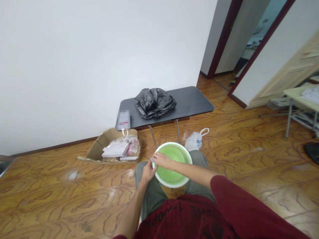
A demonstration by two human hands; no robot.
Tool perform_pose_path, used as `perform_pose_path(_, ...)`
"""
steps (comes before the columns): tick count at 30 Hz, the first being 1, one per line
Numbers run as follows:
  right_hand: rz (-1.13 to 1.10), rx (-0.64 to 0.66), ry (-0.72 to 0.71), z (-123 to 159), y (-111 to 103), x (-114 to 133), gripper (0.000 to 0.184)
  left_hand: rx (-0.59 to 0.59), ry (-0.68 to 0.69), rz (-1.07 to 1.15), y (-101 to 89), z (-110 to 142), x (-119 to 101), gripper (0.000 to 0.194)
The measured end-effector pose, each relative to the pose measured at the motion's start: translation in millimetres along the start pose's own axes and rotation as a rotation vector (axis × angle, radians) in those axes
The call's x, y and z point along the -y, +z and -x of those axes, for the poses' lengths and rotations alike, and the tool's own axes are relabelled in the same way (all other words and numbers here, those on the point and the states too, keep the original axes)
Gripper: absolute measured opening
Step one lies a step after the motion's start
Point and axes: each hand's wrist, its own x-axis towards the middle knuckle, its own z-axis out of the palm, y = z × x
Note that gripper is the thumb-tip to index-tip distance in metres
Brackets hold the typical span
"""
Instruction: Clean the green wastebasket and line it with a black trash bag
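A round basin [189,163] with a white rim, green inside and a latticed side, sits between my knees. At its left rim my left hand [149,171] and my right hand [161,160] come together. Their fingertips close around a small pale purple thing [152,160], too small to name. The right forearm crosses over the basin's opening. My left hand is just outside the rim, its thumb pointing inward. The basin's bottom looks plain green where it shows.
A black folding table [191,99] against the wall bears a crumpled black plastic bag [155,103] and a blurred packet [123,119]. Below left, a cardboard box [96,147] holds white boxes and plastic wrapping. A white plastic bag [193,141] lies on the wooden floor. Another table [299,94] stands far right.
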Motion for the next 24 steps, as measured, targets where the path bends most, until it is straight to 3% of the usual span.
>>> perform_pose_path(4,0.005,0.040,-0.151,5.0,1.6,-7.5,0.021,0.007,-0.018,-0.026,-1.3,0.4,-2.8,0.025)
perform_pose_path(6,-0.011,0.038,-0.068,2.3,-9.0,-18.1,0.023,0.013,-0.022,-0.017,-2.5,0.4,-5.3,0.025)
perform_pose_path(9,-0.001,0.030,0.194,-1.6,-25.8,-29.2,0.025,0.018,-0.016,-0.003,-4.3,0.6,-7.5,0.024)
perform_pose_path(11,0.016,0.050,0.255,-1.3,-28.2,-27.5,0.026,0.021,-0.009,-0.008,-5.0,0.8,-7.4,0.023)
perform_pose_path(16,-0.010,0.139,0.035,8.0,-4.1,-5.7,0.024,0.013,-0.006,-0.036,-4.9,1.7,-7.0,0.018)
perform_pose_path(19,-0.054,0.066,0.099,15.7,1.1,-4.6,0.027,0.021,-0.024,-0.038,-5.2,2.6,-8.8,0.017)
perform_pose_path(24,-0.124,-0.147,0.205,15.5,-19.8,-18.8,0.034,0.024,-0.047,-0.077,-5.0,1.1,-9.6,0.020)
